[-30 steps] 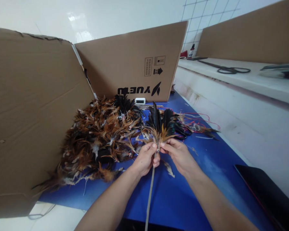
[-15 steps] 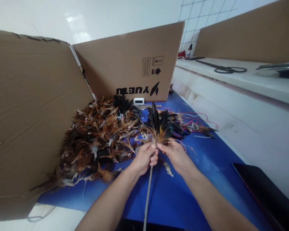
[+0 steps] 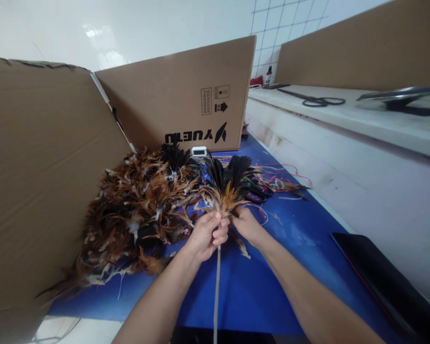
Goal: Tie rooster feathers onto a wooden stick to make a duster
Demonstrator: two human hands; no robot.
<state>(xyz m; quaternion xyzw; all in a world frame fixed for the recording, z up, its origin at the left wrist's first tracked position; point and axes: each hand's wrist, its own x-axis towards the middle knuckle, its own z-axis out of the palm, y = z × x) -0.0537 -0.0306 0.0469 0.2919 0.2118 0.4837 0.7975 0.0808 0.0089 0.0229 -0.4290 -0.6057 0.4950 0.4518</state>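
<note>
My left hand [image 3: 207, 234] is closed around a thin pale stick [image 3: 217, 291], just under a bunch of feathers at its top. The feather bunch [image 3: 225, 184] fans upward, with long black feathers above and orange-brown, fluffy ones at the base. My right hand [image 3: 246, 223] is against the lower right side of the bunch; its fingertips are hidden behind the feathers, so its grip is unclear. Left of my hands lies a large heap of brown and black feathers [image 3: 143, 200]. A small loose feather [image 3: 242, 248] rests below my right hand.
Tall cardboard panels [image 3: 172, 95] stand behind and left of the blue table [image 3: 258, 296]. Red and pale strings [image 3: 290, 174] lie at the right back, near a small white digital display [image 3: 199, 151]. Scissors [image 3: 317, 100] sit on the white ledge [image 3: 372, 119]; a black flat object [image 3: 376, 272] lies at right.
My right thumb has left the stick beside my left thumb, and the right hand sits slightly farther right. The black feathers fan wider. The whole view has shifted a little.
</note>
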